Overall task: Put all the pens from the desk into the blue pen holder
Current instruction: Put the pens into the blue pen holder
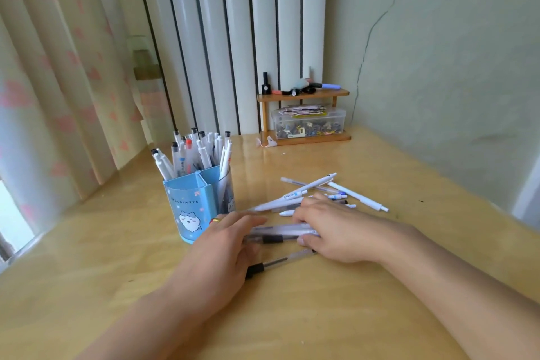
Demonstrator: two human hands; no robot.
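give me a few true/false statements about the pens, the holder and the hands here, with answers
1. The blue pen holder stands upright and already holds many pens. True.
2. No pens remain on the desk. False: a loose pile of pens lies right of the holder.
3. Both the left hand and right hand rest on the clear pens. True.
4. The wooden shelf sits at the desk's near edge. False: it stands at the far edge, by the wall.

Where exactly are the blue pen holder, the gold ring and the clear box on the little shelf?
blue pen holder (187, 207): head view, front wall above the cartoon.
gold ring (215, 220): head view, band on a left-hand finger.
clear box (309, 123): head view, front side.
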